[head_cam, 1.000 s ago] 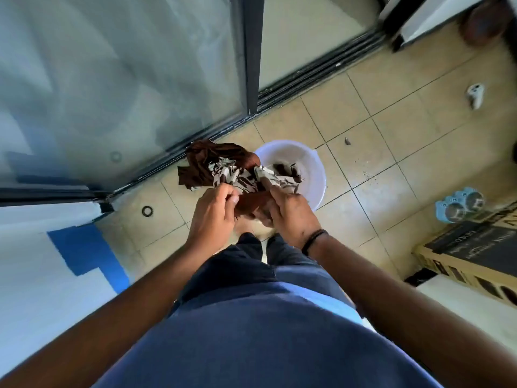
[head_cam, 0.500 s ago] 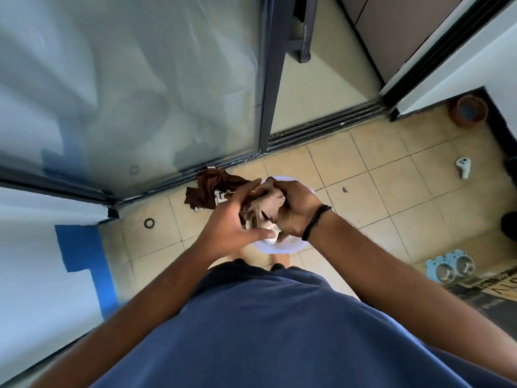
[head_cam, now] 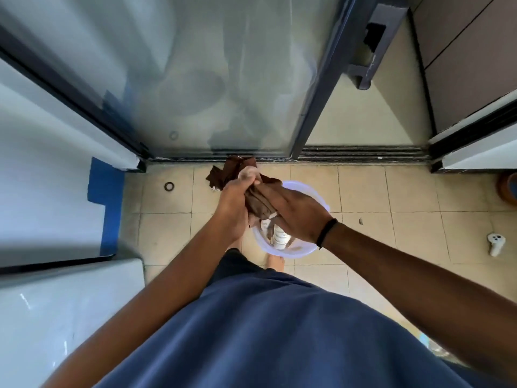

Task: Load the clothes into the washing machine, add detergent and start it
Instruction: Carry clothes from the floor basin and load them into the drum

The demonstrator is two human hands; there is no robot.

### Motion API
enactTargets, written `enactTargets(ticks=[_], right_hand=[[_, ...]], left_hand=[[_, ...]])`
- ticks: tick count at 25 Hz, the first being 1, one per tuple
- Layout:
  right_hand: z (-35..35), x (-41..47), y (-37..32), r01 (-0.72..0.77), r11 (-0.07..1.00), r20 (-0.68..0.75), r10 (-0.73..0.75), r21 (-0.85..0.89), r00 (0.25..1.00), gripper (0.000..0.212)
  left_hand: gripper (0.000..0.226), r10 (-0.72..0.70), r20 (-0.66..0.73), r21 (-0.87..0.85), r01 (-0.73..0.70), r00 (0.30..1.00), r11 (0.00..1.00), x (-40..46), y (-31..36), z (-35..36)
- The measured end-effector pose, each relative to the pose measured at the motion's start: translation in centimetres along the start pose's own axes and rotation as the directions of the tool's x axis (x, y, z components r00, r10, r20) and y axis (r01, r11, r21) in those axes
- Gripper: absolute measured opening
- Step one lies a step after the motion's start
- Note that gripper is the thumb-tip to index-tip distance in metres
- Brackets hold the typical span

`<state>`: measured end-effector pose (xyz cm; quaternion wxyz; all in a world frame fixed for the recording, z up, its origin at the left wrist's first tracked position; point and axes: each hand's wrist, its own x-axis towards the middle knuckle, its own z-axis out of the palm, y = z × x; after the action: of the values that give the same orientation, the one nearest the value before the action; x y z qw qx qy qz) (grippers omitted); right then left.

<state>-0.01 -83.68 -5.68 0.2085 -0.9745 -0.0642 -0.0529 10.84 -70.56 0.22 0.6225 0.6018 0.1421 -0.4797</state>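
Observation:
Both my hands hold a bundle of brown and white patterned clothes [head_cam: 258, 204] above a white plastic basin [head_cam: 319, 197] that sits on the tiled floor. My left hand [head_cam: 233, 204] grips the bundle from the left, its fingers curled round the cloth. My right hand [head_cam: 293, 212] wraps over the bundle from the right; a black band is on that wrist. A loose brown end of the cloth [head_cam: 223, 175] hangs out past my left hand. A white and brown piece [head_cam: 279, 236] dangles below my hands over the basin. A white appliance top [head_cam: 56, 303], possibly the washing machine, is at the lower left.
A sliding glass door [head_cam: 195, 79] and its floor track [head_cam: 361, 155] run across ahead of me. On the tiles lie a small dark ring [head_cam: 169, 186] and a white controller [head_cam: 495, 243]. A brown pot [head_cam: 507, 189] stands at the right edge. My bare foot [head_cam: 275, 263] is by the basin.
The clothes have been gathered up out of the basin into a tight bundle between both hands and lifted. My view has tilted up toward the glass door.

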Motion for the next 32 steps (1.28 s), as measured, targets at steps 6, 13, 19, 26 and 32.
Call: enactTargets(ticks=[6,13,19,26,32], right_hand=[[-2.0,0.8,-1.7,-0.409,0.753,-0.109,0.531,0.516,0.840,0.037],[-5.1,3.8,-3.5,-0.442,-0.604,0.732,0.401,0.663,0.551,0.025],[-5.5,4.8,-3.2,-0.501,-0.295,0.580,0.473,0.813,0.663,0.047],[-4.7,2.4,-5.8,-0.066,0.990,-0.287,0.100,0.126,0.953,0.087],[-2.7,1.7,-3.9,-0.002,1.000,-0.262,0.007,0.022,0.965,0.058]], left_hand=[[0.067,0.553,0.078,0.516,-0.508,0.830,0.690,-3.1,-2.2,-2.4],[0.106,0.613,0.435,0.826,-0.564,0.660,0.022,-2.5,-4.4,-3.6],[0.019,0.804,0.363,0.801,-0.598,0.471,-0.012,-0.9,-3.1,-5.0],[0.018,0.462,-0.301,0.226,-0.408,0.834,0.884,-2.7,0.8,-2.5],[0.038,0.171,-0.105,0.055,-0.166,0.980,0.985,-5.0,3.8,-2.3]])
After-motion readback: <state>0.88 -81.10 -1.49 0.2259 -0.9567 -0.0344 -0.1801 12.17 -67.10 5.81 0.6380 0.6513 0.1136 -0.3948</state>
